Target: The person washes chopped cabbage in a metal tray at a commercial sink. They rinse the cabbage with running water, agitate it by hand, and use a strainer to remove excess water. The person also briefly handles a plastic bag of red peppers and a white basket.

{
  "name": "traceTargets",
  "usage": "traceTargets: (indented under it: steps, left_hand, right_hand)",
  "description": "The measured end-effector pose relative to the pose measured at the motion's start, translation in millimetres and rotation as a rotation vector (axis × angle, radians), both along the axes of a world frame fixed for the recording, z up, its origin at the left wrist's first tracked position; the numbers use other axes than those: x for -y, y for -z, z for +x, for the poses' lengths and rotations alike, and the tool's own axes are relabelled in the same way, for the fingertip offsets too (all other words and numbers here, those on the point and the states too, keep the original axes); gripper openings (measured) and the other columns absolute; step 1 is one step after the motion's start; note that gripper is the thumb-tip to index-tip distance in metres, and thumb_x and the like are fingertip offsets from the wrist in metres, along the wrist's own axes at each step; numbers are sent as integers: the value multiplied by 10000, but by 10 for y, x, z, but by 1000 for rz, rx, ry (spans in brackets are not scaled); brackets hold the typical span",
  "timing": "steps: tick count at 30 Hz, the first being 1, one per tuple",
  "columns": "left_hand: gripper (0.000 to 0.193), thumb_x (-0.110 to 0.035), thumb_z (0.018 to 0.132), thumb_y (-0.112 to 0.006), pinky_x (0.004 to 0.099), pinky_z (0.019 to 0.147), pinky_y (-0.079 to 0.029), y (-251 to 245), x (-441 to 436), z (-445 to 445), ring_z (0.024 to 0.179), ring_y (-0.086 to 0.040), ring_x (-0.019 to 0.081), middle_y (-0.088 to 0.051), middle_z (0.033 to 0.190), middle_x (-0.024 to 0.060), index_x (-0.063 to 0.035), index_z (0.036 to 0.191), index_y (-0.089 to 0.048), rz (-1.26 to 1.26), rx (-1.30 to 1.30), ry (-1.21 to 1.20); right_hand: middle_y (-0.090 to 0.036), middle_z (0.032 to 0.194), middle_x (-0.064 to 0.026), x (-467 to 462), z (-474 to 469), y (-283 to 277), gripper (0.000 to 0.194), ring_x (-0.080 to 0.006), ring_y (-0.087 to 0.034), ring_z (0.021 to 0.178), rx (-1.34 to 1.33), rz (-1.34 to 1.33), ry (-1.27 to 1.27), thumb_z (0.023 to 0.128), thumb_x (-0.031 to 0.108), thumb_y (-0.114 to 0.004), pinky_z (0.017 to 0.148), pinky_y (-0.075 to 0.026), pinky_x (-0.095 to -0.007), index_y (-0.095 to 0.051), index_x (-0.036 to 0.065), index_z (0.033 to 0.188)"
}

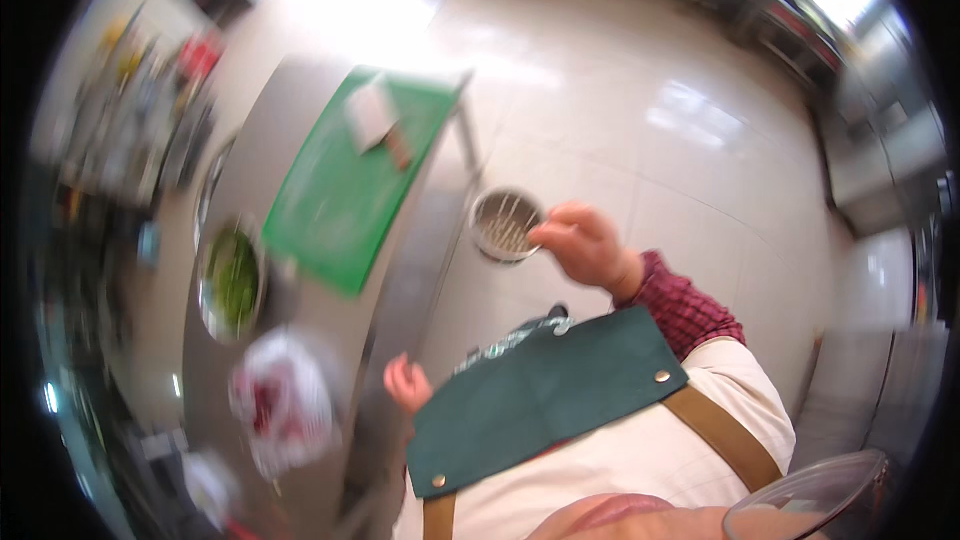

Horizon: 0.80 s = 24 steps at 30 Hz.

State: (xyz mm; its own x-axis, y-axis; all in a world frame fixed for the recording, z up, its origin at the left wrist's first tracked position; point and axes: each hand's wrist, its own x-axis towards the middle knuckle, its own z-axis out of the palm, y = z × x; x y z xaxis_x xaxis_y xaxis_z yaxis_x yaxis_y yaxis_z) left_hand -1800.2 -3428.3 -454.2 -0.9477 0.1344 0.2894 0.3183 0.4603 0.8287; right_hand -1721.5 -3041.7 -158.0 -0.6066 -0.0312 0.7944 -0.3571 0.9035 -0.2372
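My right hand (581,244) grips the rim of a small round metal bowl (475,231), held over the floor beside the steel worktable (289,307). Pale, streaky contents (510,232) show inside; blur hides what they are. Lower down, my left hand (407,384) hangs near the table's edge, fingers loosely curled and nothing visible in it. A green cutting board (322,217) lies on the table. On its far part rests a cleaver (371,116) with a brown handle. Nearer stands a metal bowl (202,289) of green vegetables (234,277), beside a clear plastic bag (304,382) with something dark red inside.
Shelving with blurred kitchenware (124,120) lines the left side. Pale floor tiles (562,135) extend beyond the table. Steel cabinets (870,157) stand at the right, with more kitchen equipment (780,22) at the far right. A white object (210,487) appears at the lower left.
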Motion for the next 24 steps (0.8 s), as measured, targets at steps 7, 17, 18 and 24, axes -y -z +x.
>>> traceTargets:
  steps: [7,17,18,24]
  left_hand:
    - [195,-102,870,-664,367,740,-569,733,-1581,-419,891,-657,253,-627,1013,124,-77,1055,-720,-830,455,320]
    - [144,-142,873,-643,440,709,-569,748,-4627,-1777,845,-695,319,-694,941,169,-82,950,-748,-1400,704,839]
    - [143,-146,873,-641,447,706,-569,723,-5099,-2030,841,-699,326,-701,934,173,-82,939,-750,-1444,651,917]
    - [227,-182,889,-588,435,688,-563,392,-9611,-3374,849,-711,320,-720,959,212,-11,967,-717,-1291,165,773]
  right_hand:
    - [-570,924,-71,-2443,965,107,139,-236,-620,822,146,-197,407,858,20,-692,689,-540,-325,-651,88,973]
    - [-589,899,-121,-5816,1187,289,77,-327,-612,819,251,-413,853,885,22,-659,676,-514,-391,-628,52,950]
    - [-589,888,-120,-6080,1227,231,70,-326,-610,813,227,-403,910,882,19,-661,675,-512,-392,-628,46,938]
    - [-576,856,-130,-7765,1685,-16,56,-319,-601,800,197,-378,1329,873,25,-668,680,-510,-390,-630,31,914]
